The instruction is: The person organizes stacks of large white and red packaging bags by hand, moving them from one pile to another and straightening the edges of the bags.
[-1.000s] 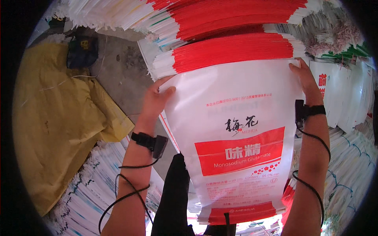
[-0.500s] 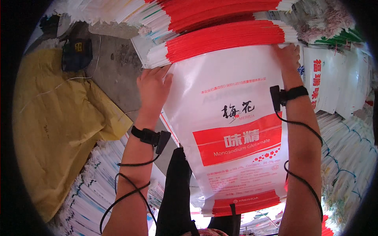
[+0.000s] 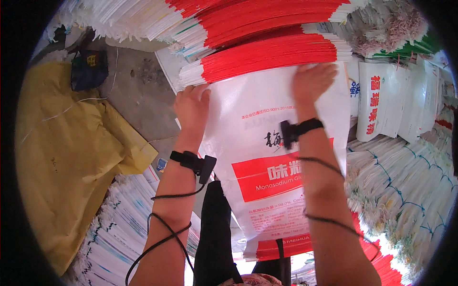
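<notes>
A flat white sack (image 3: 224, 128) with a red panel, red bottom band and printed lettering lies spread before me. At its upper left corner is my left hand (image 3: 192, 107), fingers bent over the edge as if gripping it. My right hand (image 3: 312, 83) rests over the sack's upper right part, palm down, its fingers stretched toward the right and slightly blurred. The right forearm hides part of the print. Just beyond the sack's top edge lies a thick stack of folded red-and-white sacks (image 3: 269, 57). Both my wrists carry black straps with small devices and cables.
Further red-and-white sacks (image 3: 272, 21) are piled at the back. On the left lies a large yellow-brown sheet (image 3: 71, 157), with a dark blue bag (image 3: 89, 69) behind it. Bundles of white sacks tied with blue cord (image 3: 400, 181) stand at right; more white sacks (image 3: 114, 233) lie lower left.
My right hand has left the sack's upper right corner and moved left and slightly nearer across its surface. My left hand stays at the left corner, shifted slightly in view.
</notes>
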Demonstrator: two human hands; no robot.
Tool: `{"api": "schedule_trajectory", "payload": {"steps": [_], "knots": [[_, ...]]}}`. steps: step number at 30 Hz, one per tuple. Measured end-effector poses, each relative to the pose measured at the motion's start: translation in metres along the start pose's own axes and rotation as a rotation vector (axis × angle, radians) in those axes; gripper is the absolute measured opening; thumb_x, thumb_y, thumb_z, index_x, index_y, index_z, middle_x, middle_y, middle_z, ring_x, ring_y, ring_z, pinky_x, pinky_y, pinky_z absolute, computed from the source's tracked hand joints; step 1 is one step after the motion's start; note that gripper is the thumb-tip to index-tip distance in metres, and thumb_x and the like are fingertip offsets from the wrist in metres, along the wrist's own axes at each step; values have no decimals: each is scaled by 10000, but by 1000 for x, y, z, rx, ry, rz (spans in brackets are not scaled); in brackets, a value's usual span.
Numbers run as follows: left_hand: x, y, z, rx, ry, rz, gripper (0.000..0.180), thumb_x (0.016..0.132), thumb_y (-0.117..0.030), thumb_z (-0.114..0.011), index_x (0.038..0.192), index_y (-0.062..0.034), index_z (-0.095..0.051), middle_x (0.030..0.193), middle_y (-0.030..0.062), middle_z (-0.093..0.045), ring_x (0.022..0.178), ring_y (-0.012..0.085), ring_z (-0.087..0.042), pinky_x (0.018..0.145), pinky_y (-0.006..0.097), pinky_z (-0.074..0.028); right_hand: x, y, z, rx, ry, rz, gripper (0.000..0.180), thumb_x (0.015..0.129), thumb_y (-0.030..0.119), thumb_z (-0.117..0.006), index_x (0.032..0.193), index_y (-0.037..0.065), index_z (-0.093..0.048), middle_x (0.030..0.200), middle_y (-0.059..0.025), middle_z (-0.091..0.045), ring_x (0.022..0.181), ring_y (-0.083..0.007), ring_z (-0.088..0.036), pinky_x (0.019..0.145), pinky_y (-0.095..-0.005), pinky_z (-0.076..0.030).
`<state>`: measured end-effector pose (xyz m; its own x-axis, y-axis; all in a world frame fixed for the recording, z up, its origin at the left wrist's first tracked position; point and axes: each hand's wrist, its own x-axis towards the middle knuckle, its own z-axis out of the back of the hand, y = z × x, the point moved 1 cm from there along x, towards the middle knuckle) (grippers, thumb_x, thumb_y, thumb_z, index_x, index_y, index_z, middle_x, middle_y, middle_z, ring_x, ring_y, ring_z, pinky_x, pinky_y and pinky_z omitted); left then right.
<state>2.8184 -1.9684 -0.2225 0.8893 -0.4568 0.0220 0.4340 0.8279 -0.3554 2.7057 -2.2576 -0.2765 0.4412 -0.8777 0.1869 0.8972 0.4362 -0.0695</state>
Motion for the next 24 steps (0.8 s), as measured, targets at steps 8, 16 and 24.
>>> {"api": "schedule_trajectory", "payload": {"steps": [8,16,24], "knots": [[2,-3,-4,41,-13,-31,230,837,-199,-705,1063,-182,-743,989,69,-693,910,320,-616,820,455,-498,-29,64,25,77,222,5,757,927,351,-457,1508,-94,-263,1578,-350,-144,1476,-523,-63,1206,-550,-79],[-39,8,28,-96,-309,-84,385,817,-105,-711,1196,-151,-659,1255,90,-644,1136,353,-599,973,500,-455,-31,62,18,146,73,44,773,927,418,-412,1504,-81,-287,1573,-352,-167,1468,-534,-90,1201,-571,-67],[-52,-39,-50,116,-97,-462,594,959,-376,-549,1500,-180,-401,1566,110,-366,1442,361,-332,1131,594,-281,-31,54,-18,18,-57,-15,1006,843,628,-587,1518,-53,-282,1596,-276,-211,1494,-440,-138,1200,-568,-85]]}}
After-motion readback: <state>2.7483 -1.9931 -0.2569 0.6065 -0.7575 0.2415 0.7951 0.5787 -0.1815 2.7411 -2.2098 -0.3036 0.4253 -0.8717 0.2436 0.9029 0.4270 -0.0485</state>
